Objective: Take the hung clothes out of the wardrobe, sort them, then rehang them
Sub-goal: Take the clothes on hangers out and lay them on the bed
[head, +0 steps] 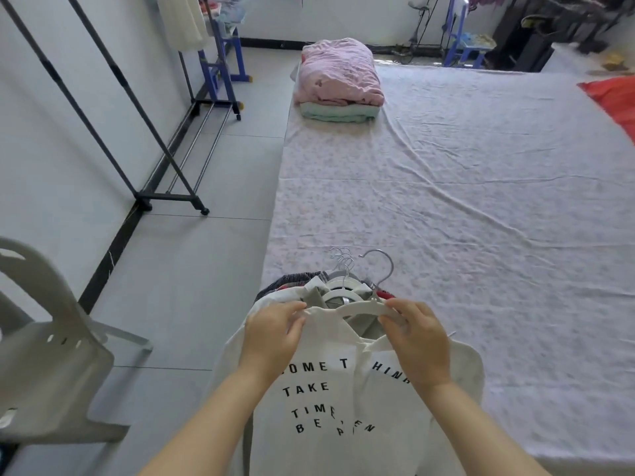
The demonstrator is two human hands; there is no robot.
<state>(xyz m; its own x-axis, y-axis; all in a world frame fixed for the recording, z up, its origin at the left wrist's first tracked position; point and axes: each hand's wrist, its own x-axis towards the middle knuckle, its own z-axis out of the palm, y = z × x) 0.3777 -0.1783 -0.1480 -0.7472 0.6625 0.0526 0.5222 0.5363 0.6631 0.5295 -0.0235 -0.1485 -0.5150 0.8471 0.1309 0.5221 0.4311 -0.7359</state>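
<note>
Gripping noted on both sides: left hand [273,333] pinches the neckline of a white T-shirt [326,407] at its left shoulder, fingers curled into the cloth; right hand [417,341] is closed round the right arm of a white hanger [360,308] that sits partly inside the neck opening. T-shirt has black lettering and lies front-up on top of a pile of clothes [275,286], at the near edge of the bed [446,183]. Several metal hooks [343,261] stick out past the pile, pointing up the bed. Far end of bed: folded pink quilt [338,70] stacked on a mint blanket [336,113]. Red cloth [615,97] at the right edge. Clothes rack [171,197] stands along the left wall; grey chair [51,355] near left.
</note>
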